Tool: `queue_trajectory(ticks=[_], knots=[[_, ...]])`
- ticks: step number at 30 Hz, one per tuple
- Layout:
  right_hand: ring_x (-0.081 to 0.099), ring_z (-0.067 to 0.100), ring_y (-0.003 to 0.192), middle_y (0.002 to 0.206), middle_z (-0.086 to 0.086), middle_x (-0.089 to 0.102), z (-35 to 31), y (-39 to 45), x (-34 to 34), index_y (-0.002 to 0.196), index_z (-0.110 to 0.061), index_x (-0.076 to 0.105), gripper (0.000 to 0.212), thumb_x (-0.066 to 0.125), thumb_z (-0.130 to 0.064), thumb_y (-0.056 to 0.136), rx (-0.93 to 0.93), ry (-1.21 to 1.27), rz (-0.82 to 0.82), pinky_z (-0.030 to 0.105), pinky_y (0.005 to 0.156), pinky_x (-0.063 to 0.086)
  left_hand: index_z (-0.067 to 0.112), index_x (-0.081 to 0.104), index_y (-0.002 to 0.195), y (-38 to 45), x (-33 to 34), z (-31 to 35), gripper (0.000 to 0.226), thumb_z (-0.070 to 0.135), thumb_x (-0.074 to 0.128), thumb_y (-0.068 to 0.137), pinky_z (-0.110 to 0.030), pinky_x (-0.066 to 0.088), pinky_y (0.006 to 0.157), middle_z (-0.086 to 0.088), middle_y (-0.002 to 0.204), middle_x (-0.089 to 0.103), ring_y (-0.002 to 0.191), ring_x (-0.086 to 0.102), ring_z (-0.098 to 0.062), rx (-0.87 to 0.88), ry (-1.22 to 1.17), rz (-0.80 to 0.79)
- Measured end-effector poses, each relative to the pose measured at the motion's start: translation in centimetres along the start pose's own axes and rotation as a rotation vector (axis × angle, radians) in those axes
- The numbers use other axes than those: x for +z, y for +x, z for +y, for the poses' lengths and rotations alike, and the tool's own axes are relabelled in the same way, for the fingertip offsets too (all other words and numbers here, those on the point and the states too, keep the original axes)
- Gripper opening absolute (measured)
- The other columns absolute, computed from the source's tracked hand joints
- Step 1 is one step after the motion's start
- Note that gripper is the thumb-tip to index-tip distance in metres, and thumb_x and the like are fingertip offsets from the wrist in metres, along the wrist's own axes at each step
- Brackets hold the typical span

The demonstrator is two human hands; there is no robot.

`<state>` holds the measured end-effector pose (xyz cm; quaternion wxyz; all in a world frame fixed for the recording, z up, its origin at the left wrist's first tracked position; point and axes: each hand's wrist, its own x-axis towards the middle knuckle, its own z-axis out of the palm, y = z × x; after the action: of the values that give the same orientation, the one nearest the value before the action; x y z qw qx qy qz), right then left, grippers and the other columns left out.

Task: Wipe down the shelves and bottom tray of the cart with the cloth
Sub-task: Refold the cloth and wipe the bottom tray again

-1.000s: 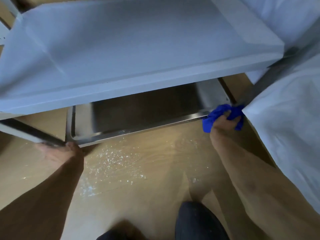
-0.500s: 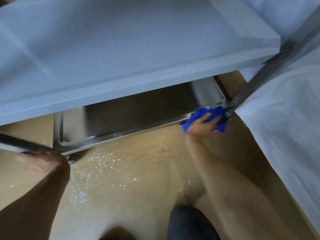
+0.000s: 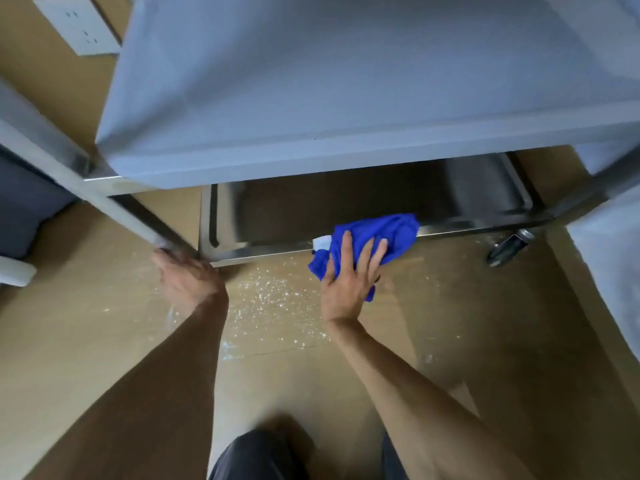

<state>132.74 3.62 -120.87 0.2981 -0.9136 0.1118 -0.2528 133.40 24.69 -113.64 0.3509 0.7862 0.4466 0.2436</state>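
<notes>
- The right hand [image 3: 346,278] lies flat with fingers spread straight, pressing one blue cloth [image 3: 374,237] onto the front rim of the cart's bottom tray [image 3: 263,250].
- The left hand [image 3: 187,275] curls round the cart's front-left leg [image 3: 138,216] near the tray corner.
- One shelf [image 3: 346,98] hangs above the tray; one wheel [image 3: 505,245] shows at right.
- White specks dot the floor [image 3: 270,299].
</notes>
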Motion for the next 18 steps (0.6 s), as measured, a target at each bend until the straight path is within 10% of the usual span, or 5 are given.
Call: queue_trajectory(ticks=[5, 11, 18], knots=[[0.022, 0.035, 0.150, 0.150, 0.009, 0.045, -9.4, -4.4, 4.0, 0.141, -0.023, 0.052, 0.055, 0.067, -0.025, 0.088, -0.627, -0.057, -0.392, 0.056, 0.113, 0.027, 0.014, 0.047, 0.113, 1.0, -1.9, 0.1, 0.023, 0.025, 0.034, 0.097, -0.042, 0.049, 0.073, -0.020, 0.102, 0.063, 0.091, 0.062, -0.038, -0.045, -0.060, -0.122], [0.030, 0.035, 0.145, 0.147, 0.007, 0.048, -13.4, -3.8, 4.9, 0.136, -0.025, 0.056, 0.050, 0.067, -0.025, 0.087, -0.539, -0.087, -0.390, 0.053, 0.116, 0.026, 0.010, 0.044, 0.100, 1.8, -3.6, 0.3, 0.024, 0.033, 0.035, 0.104, -0.035, 0.032, 0.063, -0.020, 0.089, 0.062, 0.076, 0.057, -0.038, 0.038, 0.039, -0.192], [0.029, 0.040, 0.143, 0.152, 0.016, 0.038, -1.4, 1.8, -1.0, 0.137, -0.020, 0.058, 0.071, 0.084, -0.009, 0.071, -0.348, -0.152, -0.222, 0.049, 0.117, 0.031, 0.012, 0.041, 0.098, 2.0, -4.0, 0.2, 0.022, 0.032, 0.035, 0.105, -0.038, 0.042, 0.066, -0.012, 0.084, 0.054, 0.073, 0.053, -0.032, 0.041, -0.005, -0.245]])
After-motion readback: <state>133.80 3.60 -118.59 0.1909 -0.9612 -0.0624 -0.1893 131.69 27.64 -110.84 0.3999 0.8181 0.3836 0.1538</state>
